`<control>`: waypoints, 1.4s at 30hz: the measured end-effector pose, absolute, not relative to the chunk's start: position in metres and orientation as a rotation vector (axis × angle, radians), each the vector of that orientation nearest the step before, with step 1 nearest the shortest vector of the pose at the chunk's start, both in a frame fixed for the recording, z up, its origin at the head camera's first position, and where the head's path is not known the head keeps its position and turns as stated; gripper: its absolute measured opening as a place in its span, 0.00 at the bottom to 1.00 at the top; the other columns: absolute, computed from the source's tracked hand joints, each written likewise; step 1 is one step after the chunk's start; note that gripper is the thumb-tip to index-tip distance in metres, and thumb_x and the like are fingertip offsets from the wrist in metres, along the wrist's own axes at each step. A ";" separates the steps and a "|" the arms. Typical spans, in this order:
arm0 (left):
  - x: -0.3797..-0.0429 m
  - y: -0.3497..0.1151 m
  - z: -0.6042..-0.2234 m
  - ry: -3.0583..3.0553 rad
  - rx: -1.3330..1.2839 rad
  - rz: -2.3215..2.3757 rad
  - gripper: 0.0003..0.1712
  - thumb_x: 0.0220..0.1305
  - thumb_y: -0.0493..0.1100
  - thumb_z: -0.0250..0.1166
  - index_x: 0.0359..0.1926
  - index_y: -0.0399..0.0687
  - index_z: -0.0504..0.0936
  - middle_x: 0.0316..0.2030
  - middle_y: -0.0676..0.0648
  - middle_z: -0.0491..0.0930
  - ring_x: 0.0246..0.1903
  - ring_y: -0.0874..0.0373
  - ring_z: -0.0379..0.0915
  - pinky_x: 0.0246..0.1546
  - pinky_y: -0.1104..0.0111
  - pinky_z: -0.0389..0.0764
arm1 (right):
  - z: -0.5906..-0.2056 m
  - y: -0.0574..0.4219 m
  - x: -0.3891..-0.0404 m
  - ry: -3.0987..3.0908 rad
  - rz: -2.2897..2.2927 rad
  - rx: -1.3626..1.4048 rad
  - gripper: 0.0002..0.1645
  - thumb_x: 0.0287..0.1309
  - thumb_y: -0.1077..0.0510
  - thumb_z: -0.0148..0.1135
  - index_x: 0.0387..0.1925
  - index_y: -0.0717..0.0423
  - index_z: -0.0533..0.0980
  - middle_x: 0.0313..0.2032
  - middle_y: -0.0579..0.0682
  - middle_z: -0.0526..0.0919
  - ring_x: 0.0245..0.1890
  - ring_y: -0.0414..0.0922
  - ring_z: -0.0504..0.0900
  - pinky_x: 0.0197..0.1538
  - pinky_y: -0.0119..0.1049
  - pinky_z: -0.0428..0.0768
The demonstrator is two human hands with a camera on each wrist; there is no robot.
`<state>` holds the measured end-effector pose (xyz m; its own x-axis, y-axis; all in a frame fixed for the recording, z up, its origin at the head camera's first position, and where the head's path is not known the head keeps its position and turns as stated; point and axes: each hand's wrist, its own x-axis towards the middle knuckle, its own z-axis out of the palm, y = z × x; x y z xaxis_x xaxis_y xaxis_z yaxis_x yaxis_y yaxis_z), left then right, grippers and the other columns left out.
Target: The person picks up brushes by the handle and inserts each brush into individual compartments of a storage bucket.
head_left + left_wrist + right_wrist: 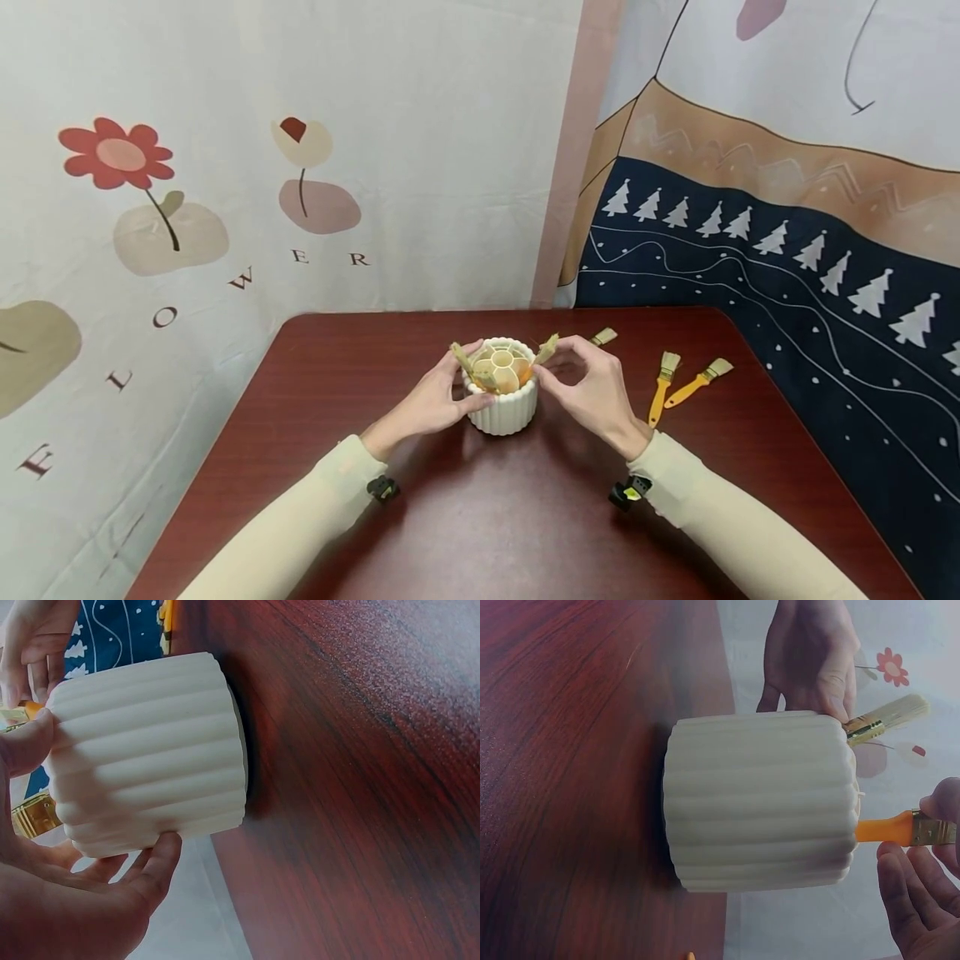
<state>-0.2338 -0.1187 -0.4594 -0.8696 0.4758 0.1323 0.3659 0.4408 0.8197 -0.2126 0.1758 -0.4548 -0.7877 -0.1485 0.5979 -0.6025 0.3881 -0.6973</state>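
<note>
A cream ribbed brush holder [501, 417] stands upright on the table, its round top divided into several compartments. My left hand [426, 406] grips its left side, thumb near the front rim and fingers around the side. At the right of the rim, my right hand [596, 387] pinches a paintbrush [889, 829] by its metal band. That brush is bristles up, with the lower part of its orange handle hidden inside the holder. Other brushes lean out on the left, one with pale bristles [901, 712] showing in the right wrist view.
Two yellow-handled paintbrushes, one upright-lying brush [662, 390] and one slanted brush [701, 383], lie right of my right hand. Another brush [604, 336] is partly hidden behind that hand. Printed cloth [450, 167] hangs behind the dark red table [510, 525].
</note>
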 end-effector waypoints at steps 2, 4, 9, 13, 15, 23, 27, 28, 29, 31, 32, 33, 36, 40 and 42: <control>-0.234 -0.119 -0.460 2.567 0.753 1.410 0.56 0.75 0.43 0.82 0.93 0.42 0.59 0.82 0.31 0.71 0.71 0.36 0.87 0.70 0.46 0.90 | -0.456 0.176 -0.213 -2.215 1.387 0.652 0.18 0.68 0.61 0.86 0.54 0.49 0.87 0.44 0.45 0.98 0.41 0.42 0.97 0.49 0.48 0.97; -0.234 -0.119 -0.461 2.570 0.755 1.408 0.56 0.75 0.43 0.82 0.93 0.42 0.60 0.82 0.31 0.71 0.71 0.36 0.87 0.70 0.46 0.90 | -0.457 0.175 -0.213 -2.218 1.390 0.657 0.18 0.68 0.61 0.86 0.54 0.48 0.87 0.44 0.45 0.97 0.41 0.42 0.96 0.49 0.47 0.97; -0.235 -0.120 -0.461 2.581 0.762 1.406 0.56 0.75 0.43 0.82 0.93 0.42 0.60 0.81 0.31 0.73 0.70 0.37 0.88 0.70 0.45 0.90 | -0.458 0.173 -0.213 -2.226 1.387 0.660 0.18 0.68 0.61 0.86 0.54 0.48 0.87 0.44 0.45 0.97 0.42 0.42 0.96 0.49 0.44 0.97; -0.236 -0.119 -0.462 2.592 0.770 1.403 0.56 0.75 0.44 0.82 0.92 0.41 0.61 0.81 0.31 0.73 0.69 0.37 0.88 0.69 0.45 0.90 | -0.459 0.172 -0.213 -2.241 1.371 0.653 0.18 0.67 0.61 0.87 0.53 0.50 0.87 0.44 0.46 0.97 0.41 0.42 0.97 0.49 0.42 0.97; -0.236 -0.120 -0.462 2.592 0.772 1.405 0.55 0.76 0.43 0.82 0.92 0.41 0.60 0.81 0.31 0.73 0.69 0.37 0.89 0.69 0.46 0.91 | -0.460 0.172 -0.212 -2.253 1.352 0.653 0.18 0.67 0.60 0.87 0.53 0.50 0.87 0.44 0.46 0.97 0.41 0.42 0.97 0.49 0.43 0.97; -0.236 -0.120 -0.463 2.603 0.779 1.397 0.56 0.76 0.44 0.82 0.93 0.41 0.60 0.83 0.31 0.71 0.69 0.37 0.88 0.70 0.45 0.90 | -0.465 0.171 -0.214 -2.312 1.259 0.651 0.19 0.66 0.59 0.89 0.53 0.51 0.87 0.45 0.48 0.96 0.42 0.44 0.96 0.48 0.49 0.97; -0.237 -0.120 -0.463 2.597 0.784 1.404 0.56 0.76 0.43 0.82 0.93 0.42 0.60 0.84 0.31 0.70 0.70 0.36 0.87 0.70 0.44 0.90 | -0.466 0.169 -0.215 -2.319 1.236 0.657 0.19 0.65 0.58 0.89 0.52 0.52 0.88 0.44 0.49 0.96 0.42 0.45 0.96 0.48 0.47 0.97; -0.237 -0.120 -0.463 2.594 0.785 1.409 0.56 0.76 0.43 0.82 0.93 0.42 0.60 0.84 0.31 0.70 0.70 0.36 0.87 0.70 0.44 0.90 | -0.466 0.169 -0.215 -2.319 1.230 0.657 0.18 0.65 0.58 0.89 0.52 0.52 0.88 0.44 0.49 0.95 0.42 0.45 0.96 0.48 0.47 0.97; -0.237 -0.119 -0.463 2.594 0.784 1.408 0.56 0.76 0.42 0.82 0.93 0.42 0.59 0.84 0.31 0.70 0.70 0.36 0.87 0.70 0.44 0.90 | -0.466 0.169 -0.215 -2.322 1.221 0.655 0.18 0.65 0.58 0.89 0.51 0.52 0.88 0.44 0.48 0.95 0.42 0.45 0.95 0.48 0.46 0.96; -0.237 -0.119 -0.463 2.584 0.777 1.413 0.56 0.76 0.42 0.81 0.93 0.42 0.59 0.84 0.32 0.70 0.71 0.36 0.87 0.70 0.44 0.90 | -0.466 0.168 -0.215 -2.331 1.207 0.650 0.17 0.65 0.58 0.89 0.50 0.52 0.88 0.43 0.48 0.95 0.42 0.46 0.95 0.48 0.46 0.96; -0.237 -0.118 -0.463 2.574 0.776 1.420 0.56 0.76 0.41 0.81 0.93 0.42 0.58 0.84 0.31 0.70 0.71 0.36 0.87 0.70 0.44 0.90 | -0.467 0.168 -0.215 -2.335 1.203 0.646 0.17 0.64 0.58 0.89 0.49 0.52 0.88 0.42 0.48 0.94 0.42 0.47 0.95 0.48 0.46 0.96; -0.237 -0.118 -0.463 2.562 0.770 1.429 0.56 0.76 0.41 0.81 0.93 0.41 0.58 0.84 0.30 0.70 0.71 0.35 0.86 0.70 0.44 0.90 | -0.467 0.168 -0.214 -2.340 1.199 0.645 0.17 0.65 0.58 0.89 0.49 0.52 0.88 0.42 0.48 0.94 0.42 0.48 0.94 0.48 0.47 0.95; -0.236 -0.117 -0.462 2.533 0.766 1.453 0.56 0.77 0.40 0.80 0.93 0.39 0.56 0.83 0.28 0.70 0.71 0.33 0.86 0.70 0.43 0.90 | -0.468 0.168 -0.215 -2.351 1.193 0.645 0.16 0.65 0.58 0.89 0.48 0.52 0.89 0.42 0.49 0.94 0.42 0.49 0.94 0.48 0.50 0.95; -0.234 -0.117 -0.461 2.514 0.769 1.471 0.57 0.77 0.40 0.79 0.93 0.36 0.54 0.83 0.26 0.70 0.73 0.31 0.84 0.72 0.41 0.88 | -0.468 0.168 -0.214 -2.349 1.182 0.653 0.16 0.64 0.57 0.89 0.47 0.51 0.89 0.42 0.49 0.94 0.42 0.47 0.93 0.48 0.49 0.94; -0.233 -0.117 -0.460 2.518 0.765 1.462 0.58 0.77 0.40 0.79 0.94 0.36 0.53 0.84 0.26 0.68 0.74 0.31 0.83 0.72 0.42 0.88 | -0.468 0.168 -0.213 -2.344 1.169 0.658 0.16 0.64 0.57 0.90 0.48 0.51 0.89 0.42 0.49 0.94 0.42 0.46 0.93 0.48 0.48 0.94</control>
